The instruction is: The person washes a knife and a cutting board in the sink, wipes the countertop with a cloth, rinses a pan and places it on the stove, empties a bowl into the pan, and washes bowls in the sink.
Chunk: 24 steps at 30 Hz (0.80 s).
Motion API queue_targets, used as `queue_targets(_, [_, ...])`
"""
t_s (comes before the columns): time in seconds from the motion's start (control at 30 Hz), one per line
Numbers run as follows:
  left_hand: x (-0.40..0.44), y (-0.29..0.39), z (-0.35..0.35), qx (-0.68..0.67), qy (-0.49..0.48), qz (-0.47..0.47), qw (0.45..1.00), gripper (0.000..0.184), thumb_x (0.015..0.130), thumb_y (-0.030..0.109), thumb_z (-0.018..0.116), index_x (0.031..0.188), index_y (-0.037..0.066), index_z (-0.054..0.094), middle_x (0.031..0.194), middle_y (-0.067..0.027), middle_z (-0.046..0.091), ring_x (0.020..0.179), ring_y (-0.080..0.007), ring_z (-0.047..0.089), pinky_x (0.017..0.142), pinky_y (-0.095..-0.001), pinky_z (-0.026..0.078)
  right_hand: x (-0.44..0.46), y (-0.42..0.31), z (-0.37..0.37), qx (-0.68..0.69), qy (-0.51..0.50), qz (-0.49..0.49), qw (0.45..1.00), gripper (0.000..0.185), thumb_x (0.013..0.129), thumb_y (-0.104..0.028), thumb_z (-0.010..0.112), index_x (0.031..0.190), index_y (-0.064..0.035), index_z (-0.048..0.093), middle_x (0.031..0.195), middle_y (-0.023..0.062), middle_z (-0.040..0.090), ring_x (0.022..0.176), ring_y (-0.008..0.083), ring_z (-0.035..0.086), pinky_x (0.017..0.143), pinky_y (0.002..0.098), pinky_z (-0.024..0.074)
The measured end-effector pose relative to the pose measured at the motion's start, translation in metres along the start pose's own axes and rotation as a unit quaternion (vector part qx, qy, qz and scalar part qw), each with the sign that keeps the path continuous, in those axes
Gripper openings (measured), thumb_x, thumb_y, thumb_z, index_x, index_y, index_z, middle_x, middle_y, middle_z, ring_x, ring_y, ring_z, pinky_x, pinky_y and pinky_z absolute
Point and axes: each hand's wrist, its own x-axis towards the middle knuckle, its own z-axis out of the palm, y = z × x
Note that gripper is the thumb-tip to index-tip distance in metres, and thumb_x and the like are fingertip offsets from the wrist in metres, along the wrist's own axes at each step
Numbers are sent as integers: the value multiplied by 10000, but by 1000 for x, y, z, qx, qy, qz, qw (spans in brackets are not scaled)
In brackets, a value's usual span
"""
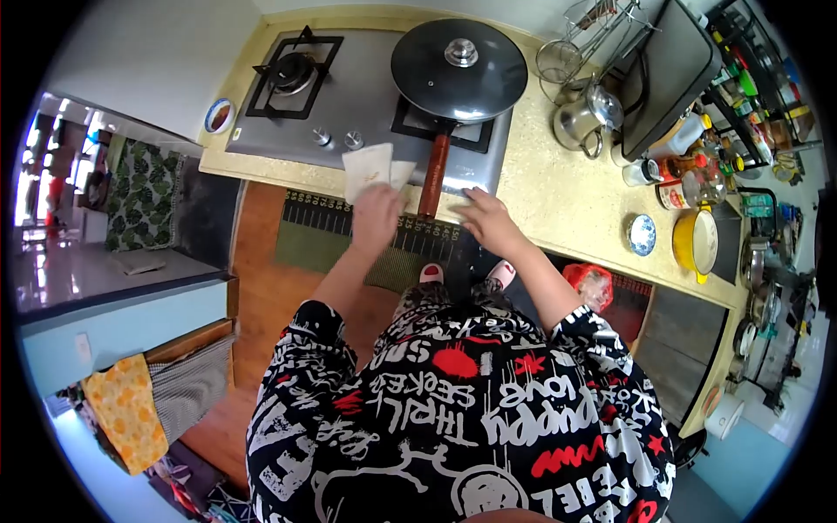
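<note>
Cloth [366,166], or perhaps thick paper, lies at the front edge of the gas stove [288,144], left of the pan's red-brown handle [438,166]. It is white, slightly creamy, and looks folded flat, with fairly straight edges and a squared upper corner. A small patch of faint brownish-red marking shows near its middle, too small to read. A 2nd pale flap sits just to its right, partly behind the fingers; whether it is another layer or a separate piece, I cannot tell.

The left hand [377,216] is closed on the lower end of the cloth, its fingers slightly blurred. The right hand [488,218] holds nothing that shows; its fingers are loosely spread at the stove's front edge, right of the handle. Whether every fingertip touches the steel, I cannot tell.

Behind the cloth stand 2 silver knobs [352,139]. The dark pan [427,70], covered by a lid [488,74] with 1 shiny round grip, sits on the right burner. The left burner [293,73] is bare.
</note>
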Motion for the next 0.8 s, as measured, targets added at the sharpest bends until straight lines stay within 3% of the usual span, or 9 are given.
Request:
queue_targets(0.07, [11, -26, -1, 16, 44, -19, 999, 355, 887, 214, 626, 1216, 83, 597, 1285, -156, 550, 1222, -368, 489, 1026, -487, 380, 8, -10, 10, 12, 2, -10, 1000, 412, 847, -98, 665, 1252, -170, 637, 1445, 174, 459, 1356, 367, 405, 1135, 448, 325])
queue_targets(0.13, [17, -49, 11, 123, 16, -14, 992, 480, 942, 283, 568, 1386, 112, 503, 1482, -152, 408, 1388, -359, 341, 1112, -500, 292, 10, -17, 17, 6, 4, -27, 1000, 410, 818, -75, 670, 1221, -144, 651, 1420, 184, 478, 1316, 377, 446, 1112, 451, 364])
queue_targets(0.2, [13, -58, 24, 123, -22, -18, 992, 515, 979, 325, 512, 1452, 137, 437, 1551, -149, 320, 1440, -360, 262, 1142, -514, 248, 5, -20, 18, 25, 12, -33, 999, 382, 815, -70, 667, 1193, -125, 658, 1395, 187, 500, 1300, 379, 461, 1097, 447, 381])
queue_targets(0.27, [8, -41, 33, 103, -50, -4, 993, 527, 971, 278, 505, 1469, 137, 408, 1561, -158, 292, 1440, -370, 256, 1143, -518, 247, -4, -9, 27, 32, 29, -41, 998, 351, 822, -77, 664, 1170, -113, 663, 1367, 188, 522, 1290, 377, 471, 1080, 446, 395])
queue_targets(0.37, [-7, 13, 40, 82, -105, 22, 991, 566, 960, 238, 494, 1495, 122, 351, 1575, -166, 255, 1451, -368, 238, 1151, -513, 243, -22, -11, 17, 35, 104, 4, 994, 304, 840, -75, 647, 1140, -122, 673, 1206, 134, 613, 1179, 332, 549, 1010, 434, 423])
queue_targets(0.43, [-15, 54, 62, 9, -148, -12, 989, 566, 967, 267, 499, 1495, 127, 352, 1580, -167, 249, 1455, -358, 235, 1166, -483, 234, -35, -10, 6, 41, 164, 31, 985, 248, 853, -74, 630, 1096, -104, 673, 1092, 89, 648, 1087, 303, 586, 960, 423, 429])
queue_targets(0.57, [-1, 140, 104, 26, -162, 50, 985, 514, 990, 286, 471, 1470, 111, 417, 1579, -175, 256, 1473, -347, 201, 1188, -468, 191, -74, 17, -15, 10, 220, 80, 972, 217, 863, -60, 598, 1070, -74, 660, 1096, 99, 645, 1075, 318, 583, 953, 431, 429])
queue_targets(0.67, [11, 204, 144, 27, -222, 66, 973, 545, 1006, 323, 426, 1502, 107, 356, 1600, -178, 189, 1492, -331, 141, 1202, -462, 146, -105, 45, -30, 25, 275, 122, 953, 227, 865, -39, 570, 1076, -62, 652, 1094, 114, 643, 1063, 334, 579, 948, 444, 433])
queue_targets(0.8, [31, 275, 195, 23, -233, 48, 971, 582, 1013, 351, 335, 1532, 94, 275, 1610, -196, 134, 1500, -338, 96, 1211, -454, 95, -152, 97, -39, 22, 308, 158, 938, 245, 875, -23, 532, 1105, -18, 616, 1110, 194, 626, 1054, 388, 570, 962, 464, 434])
